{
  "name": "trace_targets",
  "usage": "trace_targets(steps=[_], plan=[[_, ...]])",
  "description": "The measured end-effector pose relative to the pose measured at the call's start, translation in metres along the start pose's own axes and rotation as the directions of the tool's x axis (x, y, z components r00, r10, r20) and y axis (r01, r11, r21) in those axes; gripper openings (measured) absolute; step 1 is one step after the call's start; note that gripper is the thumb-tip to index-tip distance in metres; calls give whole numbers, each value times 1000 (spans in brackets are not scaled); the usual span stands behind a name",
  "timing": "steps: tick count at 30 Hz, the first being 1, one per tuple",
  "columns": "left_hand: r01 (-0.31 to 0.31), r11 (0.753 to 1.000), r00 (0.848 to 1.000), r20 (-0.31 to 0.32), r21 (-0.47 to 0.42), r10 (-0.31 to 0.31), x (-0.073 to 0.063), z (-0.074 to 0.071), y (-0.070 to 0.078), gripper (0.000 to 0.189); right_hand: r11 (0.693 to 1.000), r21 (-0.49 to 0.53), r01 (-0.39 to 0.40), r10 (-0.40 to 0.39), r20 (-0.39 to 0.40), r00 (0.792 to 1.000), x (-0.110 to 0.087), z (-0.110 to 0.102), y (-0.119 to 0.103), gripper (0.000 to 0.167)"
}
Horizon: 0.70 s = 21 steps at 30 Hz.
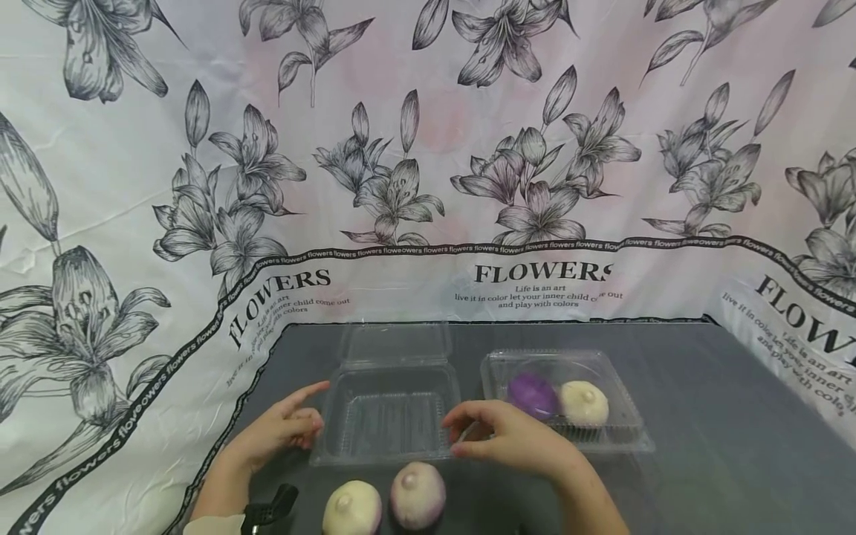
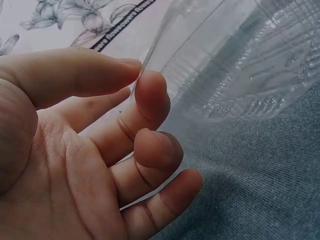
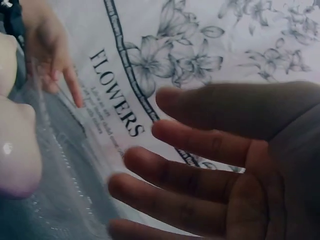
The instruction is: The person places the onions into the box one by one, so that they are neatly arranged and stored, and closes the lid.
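Note:
A clear plastic clamshell box (image 1: 394, 423) stands with its lid (image 1: 397, 343) raised at the back. My left hand (image 1: 284, 431) is at its left side; in the left wrist view, the thumb and a finger pinch the rim of the box (image 2: 220, 65). At the right side, my right hand (image 1: 508, 435) has its fingers loosely bent, and the right wrist view shows nothing held in it. In front lie a round cream thing with a nub (image 1: 352, 508) and a round cream-and-purple one with a nub (image 1: 417, 495).
To the right stands another clear clamshell box (image 1: 625, 416), its lid down, holding a purple round thing (image 1: 533, 395) and a cream one (image 1: 584, 403). A flower-printed cloth (image 1: 401, 282) hangs behind and beside the dark grey tabletop (image 1: 722, 416).

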<state>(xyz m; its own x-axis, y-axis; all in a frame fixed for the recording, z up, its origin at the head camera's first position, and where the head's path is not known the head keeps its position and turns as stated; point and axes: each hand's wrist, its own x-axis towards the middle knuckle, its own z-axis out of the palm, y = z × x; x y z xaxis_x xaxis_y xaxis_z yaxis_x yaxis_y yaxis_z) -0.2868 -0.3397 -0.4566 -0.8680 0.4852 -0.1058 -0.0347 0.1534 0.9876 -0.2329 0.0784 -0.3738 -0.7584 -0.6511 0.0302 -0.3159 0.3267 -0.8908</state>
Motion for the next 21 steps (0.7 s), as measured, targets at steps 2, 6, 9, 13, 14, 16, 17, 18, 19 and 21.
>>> trace_targets(steps=[2,6,9,13,14,16,17,18,19,21], plan=[[-18,1000,1000,7,6,18,1,1,1,74,999,29,-22,21,35,999,3,3,1,29],[-47,999,998,35,-1,47,3,5,3,78,998,-30,-59,61,67,996,6,10,0,32],[-52,999,998,38,12,51,5,6,7,80,985,-146,-87,96,56,994,7,18,-4,36],[-41,997,999,11,60,41,6,7,12,79,963,-244,-111,125,42,991,7,26,-9,40],[-35,997,999,1,72,35,6,7,13,79,960,-257,-113,128,43,991,7,28,-10,41],[-25,996,999,-20,89,27,5,8,15,79,953,-278,-117,133,39,990,7,33,-11,40],[-18,995,999,-32,96,22,4,8,16,79,947,-297,-121,136,31,990,8,36,-11,40],[-13,995,999,-43,101,18,3,8,16,78,938,-324,-124,139,22,990,8,39,-11,40],[-9,995,998,-55,104,15,2,9,17,79,926,-354,-128,140,9,990,9,43,-12,41],[-2,994,997,-77,110,10,0,9,17,78,895,-423,-141,139,-35,990,12,53,-12,44]])
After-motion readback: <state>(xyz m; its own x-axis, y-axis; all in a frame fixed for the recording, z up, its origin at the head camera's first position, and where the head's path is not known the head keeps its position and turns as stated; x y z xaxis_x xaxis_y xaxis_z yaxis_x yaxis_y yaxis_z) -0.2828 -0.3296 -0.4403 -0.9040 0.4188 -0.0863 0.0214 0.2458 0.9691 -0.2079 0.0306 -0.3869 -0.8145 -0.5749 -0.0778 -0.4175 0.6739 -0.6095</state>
